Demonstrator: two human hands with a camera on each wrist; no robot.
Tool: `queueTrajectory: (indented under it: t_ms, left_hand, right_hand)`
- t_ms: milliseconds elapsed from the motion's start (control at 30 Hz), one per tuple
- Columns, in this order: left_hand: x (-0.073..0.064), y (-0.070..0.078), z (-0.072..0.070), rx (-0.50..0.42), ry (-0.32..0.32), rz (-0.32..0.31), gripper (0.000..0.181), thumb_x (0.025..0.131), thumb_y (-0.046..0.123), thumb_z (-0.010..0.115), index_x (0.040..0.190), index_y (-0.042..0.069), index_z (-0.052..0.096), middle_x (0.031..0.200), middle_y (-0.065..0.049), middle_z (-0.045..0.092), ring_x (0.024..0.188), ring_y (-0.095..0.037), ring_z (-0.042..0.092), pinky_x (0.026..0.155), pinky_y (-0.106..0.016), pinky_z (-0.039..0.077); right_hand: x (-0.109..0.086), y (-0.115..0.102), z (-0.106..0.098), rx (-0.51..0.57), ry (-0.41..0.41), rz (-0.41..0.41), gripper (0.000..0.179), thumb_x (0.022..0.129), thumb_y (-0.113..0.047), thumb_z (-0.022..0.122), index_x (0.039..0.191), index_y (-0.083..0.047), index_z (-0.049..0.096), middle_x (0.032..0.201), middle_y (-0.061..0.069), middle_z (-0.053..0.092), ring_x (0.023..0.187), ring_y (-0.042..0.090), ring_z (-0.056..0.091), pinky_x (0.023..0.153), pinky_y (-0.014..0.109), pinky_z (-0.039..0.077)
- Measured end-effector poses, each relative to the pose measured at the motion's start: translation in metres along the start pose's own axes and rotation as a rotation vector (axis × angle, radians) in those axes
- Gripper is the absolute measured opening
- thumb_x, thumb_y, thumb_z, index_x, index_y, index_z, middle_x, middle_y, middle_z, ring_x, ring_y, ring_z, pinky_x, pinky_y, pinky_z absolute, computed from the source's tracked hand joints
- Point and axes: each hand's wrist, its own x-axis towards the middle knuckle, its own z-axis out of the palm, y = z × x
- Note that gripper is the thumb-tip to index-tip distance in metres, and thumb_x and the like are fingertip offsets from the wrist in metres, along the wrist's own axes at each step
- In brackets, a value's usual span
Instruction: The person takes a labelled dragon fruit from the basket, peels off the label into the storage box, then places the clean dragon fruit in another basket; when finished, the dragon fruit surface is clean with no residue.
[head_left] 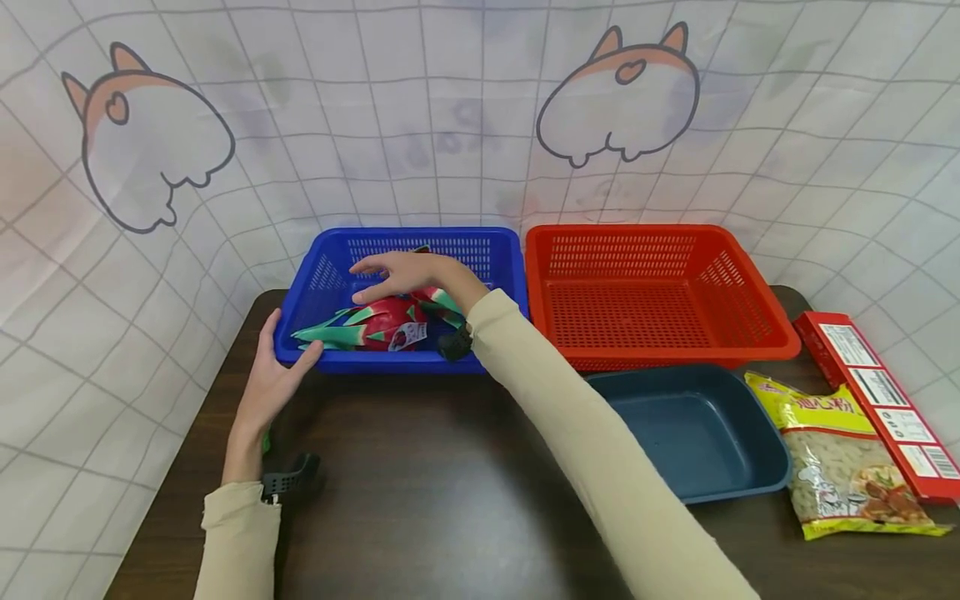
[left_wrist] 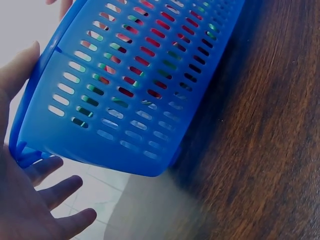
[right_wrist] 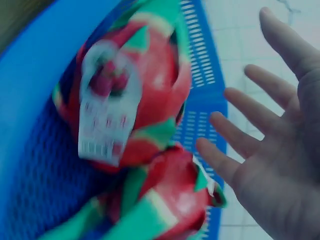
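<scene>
The left hand (head_left: 272,383) is at the near left corner of the blue basket (head_left: 382,362), its thumb over the front rim and its fingers, fairly straight and spread, along the outside of the left wall; it touches the corner rather than clenching it. The right hand (head_left: 405,273) is over the basket with fingers extended and apart, palm toward the fruit in the right wrist view, holding nothing. Inside the basket, below that hand, lies the labelled dragon fruit (head_left: 381,317), red with green tips, its white label (head_left: 408,336) facing the near side. The second dragon fruit (right_wrist: 175,200) lies against it, partly hidden in the head view by the right hand and wrist. The red basket (head_left: 750,350) stands just right of the blue one, and the dark blue tray (head_left: 697,433) sits in front of it, partly behind the right sleeve (head_left: 585,425). Farther right are the yellow-edged food bag (head_left: 847,475) and, slanting beside it, the red box (head_left: 892,408). All of these rest on a dark wooden tabletop (head_left: 420,483), and a white gridded cloth (head_left: 375,108) with cartoon animal drawings hangs behind
</scene>
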Motion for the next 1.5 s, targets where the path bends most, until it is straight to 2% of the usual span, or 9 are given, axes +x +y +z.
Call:
queueTrajectory:
  t_ms: [167,600,767,967,1100,1333,1500]
  left_hand:
    - [0.0,0.002,0.0,-0.003,-0.022,-0.011,0.095,0.092,0.036,0.062,0.156,0.017,-0.005,0.163,-0.019,0.007,0.147,-0.043,0.017,0.117,-0.064,0.017]
    - [-0.006,0.017,0.0,-0.003,-0.057,-0.043,0.097,0.092,0.035,0.062,0.156,0.015,-0.008,0.162,-0.021,0.005,0.147,-0.045,0.016,0.116,-0.066,0.016]
    - [-0.008,0.02,-0.001,-0.017,-0.055,-0.036,0.098,0.092,0.035,0.064,0.156,0.013,-0.007,0.162,-0.021,0.005,0.147,-0.044,0.015,0.117,-0.064,0.014]
    - [-0.003,0.007,-0.002,-0.009,-0.048,-0.037,0.098,0.091,0.036,0.064,0.156,0.017,-0.007,0.163,-0.019,0.004,0.147,-0.043,0.015,0.117,-0.064,0.015]
    - [-0.002,0.003,-0.002,-0.001,-0.046,-0.045,0.099,0.091,0.037,0.064,0.156,0.019,-0.008,0.163,-0.018,0.003,0.148,-0.043,0.014,0.117,-0.065,0.015]
    - [-0.007,0.014,-0.002,-0.02,-0.055,-0.049,0.098,0.092,0.034,0.064,0.156,0.015,-0.008,0.162,-0.021,0.004,0.147,-0.044,0.015,0.116,-0.065,0.015]
    - [-0.009,0.02,-0.003,-0.031,-0.06,-0.046,0.098,0.092,0.033,0.064,0.156,0.013,-0.008,0.162,-0.022,0.004,0.146,-0.045,0.016,0.116,-0.065,0.016]
  right_hand:
    - [0.004,0.006,0.007,0.081,0.033,0.026,0.064,0.096,-0.043,0.054,0.151,-0.019,0.033,0.158,0.005,0.032,0.148,0.022,0.027,0.119,0.04,0.03]
    - [0.008,0.021,0.019,0.131,0.017,0.111,0.066,0.095,-0.042,0.055,0.151,-0.016,0.031,0.155,0.01,0.037,0.143,0.023,0.035,0.117,0.04,0.034]
    - [0.008,0.022,0.021,0.084,-0.006,0.149,0.065,0.094,-0.043,0.056,0.149,-0.014,0.036,0.156,0.006,0.035,0.143,0.021,0.033,0.117,0.036,0.033]
    - [0.012,0.024,0.023,0.036,-0.027,0.207,0.073,0.091,-0.049,0.058,0.152,-0.018,0.033,0.158,0.002,0.031,0.144,0.019,0.03,0.119,0.035,0.029]
    - [0.014,0.027,0.024,-0.018,-0.024,0.195,0.079,0.088,-0.053,0.062,0.152,-0.016,0.033,0.157,0.003,0.032,0.144,0.018,0.031,0.119,0.034,0.03]
    - [0.014,0.027,0.024,-0.051,0.019,0.196,0.074,0.087,-0.049,0.064,0.147,-0.012,0.04,0.151,0.005,0.042,0.136,0.018,0.039,0.115,0.033,0.035]
    - [0.014,0.028,0.025,-0.045,0.051,0.206,0.071,0.087,-0.049,0.065,0.145,-0.015,0.043,0.149,0.003,0.044,0.135,0.018,0.04,0.116,0.035,0.034]
